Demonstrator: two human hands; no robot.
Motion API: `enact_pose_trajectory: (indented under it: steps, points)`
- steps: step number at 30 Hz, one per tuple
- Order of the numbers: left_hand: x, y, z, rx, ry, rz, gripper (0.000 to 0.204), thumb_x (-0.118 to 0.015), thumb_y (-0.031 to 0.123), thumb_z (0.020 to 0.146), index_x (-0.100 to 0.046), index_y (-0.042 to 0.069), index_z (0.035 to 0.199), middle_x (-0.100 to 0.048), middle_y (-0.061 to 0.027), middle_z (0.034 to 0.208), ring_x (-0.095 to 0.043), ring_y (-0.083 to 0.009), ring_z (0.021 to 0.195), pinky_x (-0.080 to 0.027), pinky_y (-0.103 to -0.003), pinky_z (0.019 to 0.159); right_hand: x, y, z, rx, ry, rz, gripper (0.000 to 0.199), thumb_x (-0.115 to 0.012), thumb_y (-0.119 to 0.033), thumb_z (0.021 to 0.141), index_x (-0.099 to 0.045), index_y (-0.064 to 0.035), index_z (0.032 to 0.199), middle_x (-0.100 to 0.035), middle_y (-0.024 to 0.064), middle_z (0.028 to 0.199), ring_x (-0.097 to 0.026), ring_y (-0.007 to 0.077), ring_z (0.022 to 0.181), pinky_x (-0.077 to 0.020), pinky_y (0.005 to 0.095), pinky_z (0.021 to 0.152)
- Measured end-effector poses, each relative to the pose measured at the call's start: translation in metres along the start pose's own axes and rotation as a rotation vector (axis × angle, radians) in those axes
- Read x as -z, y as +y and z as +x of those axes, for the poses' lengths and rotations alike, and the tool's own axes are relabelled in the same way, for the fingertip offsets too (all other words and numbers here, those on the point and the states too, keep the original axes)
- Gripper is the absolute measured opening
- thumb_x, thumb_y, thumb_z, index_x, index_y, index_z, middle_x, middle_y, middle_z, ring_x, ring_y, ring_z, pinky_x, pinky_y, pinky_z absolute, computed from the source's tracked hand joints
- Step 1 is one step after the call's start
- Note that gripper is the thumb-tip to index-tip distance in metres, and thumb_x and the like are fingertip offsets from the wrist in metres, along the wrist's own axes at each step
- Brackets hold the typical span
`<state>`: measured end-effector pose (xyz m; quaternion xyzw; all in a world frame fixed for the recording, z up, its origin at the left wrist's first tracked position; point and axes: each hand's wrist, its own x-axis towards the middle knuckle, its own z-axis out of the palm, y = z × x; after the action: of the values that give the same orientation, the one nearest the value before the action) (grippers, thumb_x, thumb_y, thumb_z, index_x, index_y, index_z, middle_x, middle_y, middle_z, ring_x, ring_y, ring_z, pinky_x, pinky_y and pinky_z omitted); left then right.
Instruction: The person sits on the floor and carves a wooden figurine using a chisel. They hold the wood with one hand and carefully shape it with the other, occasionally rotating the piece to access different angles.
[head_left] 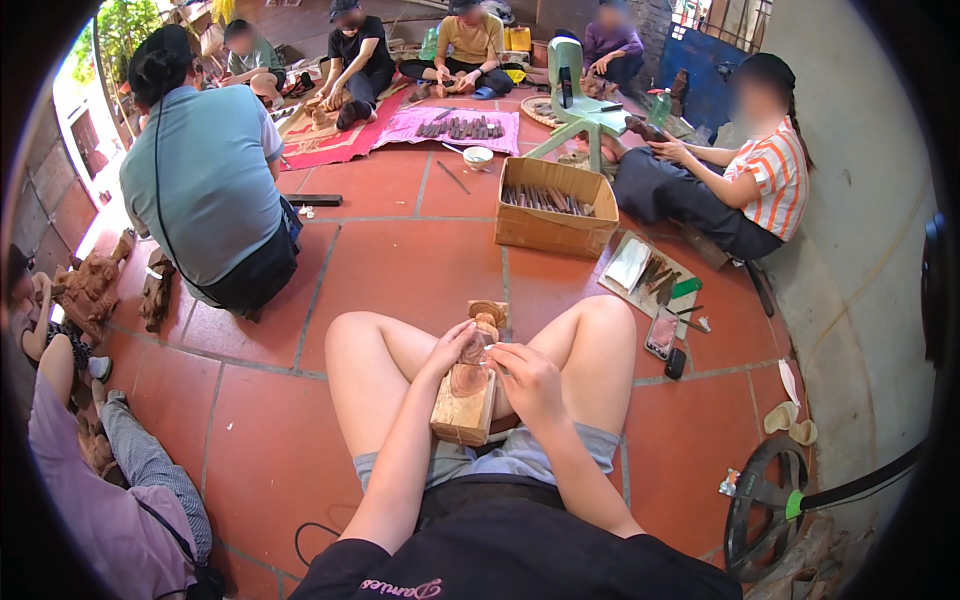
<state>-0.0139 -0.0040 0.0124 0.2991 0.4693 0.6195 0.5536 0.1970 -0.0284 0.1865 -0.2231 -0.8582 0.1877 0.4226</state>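
A carved wooden figure on a square block base (pixel 466 395) lies between my knees, its head pointing away from me. My left hand (pixel 449 346) wraps around the figure's upper part. My right hand (pixel 527 378) rests against its right side, fingers pinched on something small and pale, possibly a scrap of sandpaper; I cannot tell exactly. I sit cross-legged on red floor tiles (pixel 400 260).
A cardboard box of dark wooden sticks (pixel 553 203) stands ahead. A board with tools (pixel 650 275) and a phone (pixel 662 332) lie to my right. A person in a pale blue shirt (pixel 205 175) sits left, another in stripes (pixel 745 175) by the right wall. A fan (pixel 765 500) stands at lower right.
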Motion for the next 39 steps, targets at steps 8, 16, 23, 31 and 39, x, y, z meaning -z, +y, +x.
enact_pose_trajectory:
  steps: [8, 16, 23, 31, 39]
  points:
    - [-0.012, 0.011, -0.009, 0.023, 0.021, 0.045, 0.061, -0.067, 0.022, 0.091, -0.041, -0.002, 0.14, -0.058, -0.0095, 0.123, -0.057, -0.0132, 0.11, -0.048, -0.026, 0.092, 0.001, -0.002, -0.004, 0.013, -0.145, 0.032, 0.022, -0.061, 0.004, 0.077, -0.07, -0.0034, 0.095, -0.068, 0.011, 0.096, -0.067, 0.0307, 0.082, -0.0544, 0.0369, 0.071]
    - [-0.004, 0.001, -0.002, 0.001, 0.015, 0.016, 0.058, -0.066, 0.019, 0.092, -0.041, -0.003, 0.14, -0.057, -0.0109, 0.127, -0.056, -0.0152, 0.113, -0.047, -0.028, 0.095, 0.012, -0.016, -0.005, 0.01, -0.204, 0.011, 0.021, -0.059, 0.001, 0.077, -0.068, -0.0045, 0.095, -0.067, 0.0088, 0.09, -0.066, 0.0299, 0.076, -0.0538, 0.0397, 0.066]
    - [-0.008, 0.004, -0.003, 0.012, 0.027, 0.037, 0.055, -0.063, 0.021, 0.094, -0.042, -0.003, 0.139, -0.056, -0.0112, 0.129, -0.055, -0.0152, 0.116, -0.046, -0.029, 0.097, 0.016, -0.015, 0.002, -0.04, -0.127, 0.069, 0.02, -0.067, -0.001, 0.076, -0.07, -0.004, 0.096, -0.069, 0.0109, 0.097, -0.067, 0.0298, 0.081, -0.0547, 0.036, 0.069]
    - [0.0, -0.006, 0.003, -0.052, 0.016, -0.053, 0.05, -0.057, 0.029, 0.098, -0.048, -0.002, 0.136, -0.059, -0.0085, 0.124, -0.056, -0.0139, 0.112, -0.045, -0.026, 0.096, -0.004, -0.003, -0.011, -0.029, -0.178, 0.019, 0.024, -0.065, 0.001, 0.077, -0.071, -0.0044, 0.099, -0.069, 0.0127, 0.101, -0.068, 0.0309, 0.088, -0.0548, 0.0365, 0.075]
    - [-0.003, -0.002, 0.0, -0.008, 0.048, 0.023, 0.048, -0.057, 0.027, 0.098, -0.048, -0.001, 0.135, -0.06, -0.0082, 0.121, -0.056, -0.0129, 0.11, -0.046, -0.026, 0.094, 0.016, -0.036, 0.0, -0.024, -0.287, 0.061, 0.026, -0.063, 0.002, 0.076, -0.07, -0.0044, 0.101, -0.069, 0.0129, 0.1, -0.067, 0.0305, 0.089, -0.0551, 0.0379, 0.075]
